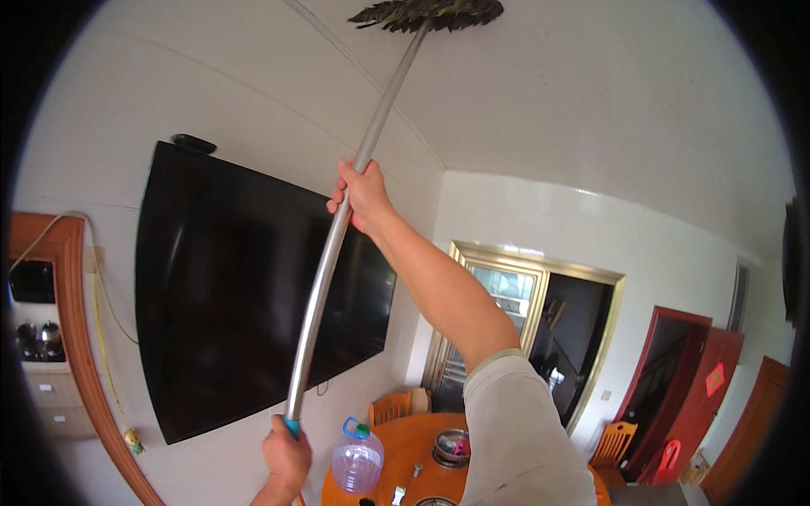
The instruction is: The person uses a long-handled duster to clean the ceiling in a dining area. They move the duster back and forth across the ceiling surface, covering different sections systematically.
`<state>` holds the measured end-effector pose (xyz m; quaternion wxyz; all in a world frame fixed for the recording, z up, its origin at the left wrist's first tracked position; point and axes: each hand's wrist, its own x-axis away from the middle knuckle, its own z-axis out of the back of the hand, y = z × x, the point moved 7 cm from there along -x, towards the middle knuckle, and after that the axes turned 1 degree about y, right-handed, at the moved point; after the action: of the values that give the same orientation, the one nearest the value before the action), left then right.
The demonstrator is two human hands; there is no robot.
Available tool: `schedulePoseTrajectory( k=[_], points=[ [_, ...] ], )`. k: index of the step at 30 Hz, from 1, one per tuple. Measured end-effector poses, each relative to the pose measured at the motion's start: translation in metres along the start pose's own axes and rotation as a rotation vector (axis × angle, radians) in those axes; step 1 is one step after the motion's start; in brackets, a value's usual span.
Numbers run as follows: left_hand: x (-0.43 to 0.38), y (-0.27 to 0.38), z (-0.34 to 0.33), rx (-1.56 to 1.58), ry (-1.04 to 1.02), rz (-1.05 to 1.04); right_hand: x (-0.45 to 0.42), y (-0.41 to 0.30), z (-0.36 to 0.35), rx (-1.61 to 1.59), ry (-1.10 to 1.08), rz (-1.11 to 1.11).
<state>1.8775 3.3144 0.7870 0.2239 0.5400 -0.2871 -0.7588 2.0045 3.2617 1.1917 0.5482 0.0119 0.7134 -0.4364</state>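
A long metal pole runs steeply up across the view, topped by a dark feather duster head at the ceiling. My right hand grips the pole at its middle, with that arm stretched up from the lower right. Lower down, my left hand is closed round the pole's bottom end, at a teal grip section. Whether the duster's feathers touch the ceiling cannot be told. Behind the pole, a large black television hangs on the wall.
Below stands a round wooden table with a large plastic water bottle and a metal pot. Wooden chairs stand near it. A small black device sits atop the television. A cable hangs at left; a red door is at right.
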Motion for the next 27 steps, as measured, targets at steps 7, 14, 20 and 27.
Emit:
schedulePoseTrajectory(
  k=[7,14,20,27],
  points=[
    [-0.005,-0.071,0.156,-0.119,0.403,0.057,0.017,-0.021,-0.160,-0.118,-0.227,0.017],
    [0.049,-0.067,0.243,-0.142,0.532,0.146,0.049,-0.050,-0.291,-0.128,-0.439,0.106],
    [0.065,-0.082,0.277,-0.180,0.637,0.184,0.066,-0.063,-0.374,-0.221,-0.556,0.098],
    [0.048,-0.106,0.251,-0.100,0.587,0.091,0.089,-0.092,-0.357,0.042,-0.410,0.173]
  ],
)
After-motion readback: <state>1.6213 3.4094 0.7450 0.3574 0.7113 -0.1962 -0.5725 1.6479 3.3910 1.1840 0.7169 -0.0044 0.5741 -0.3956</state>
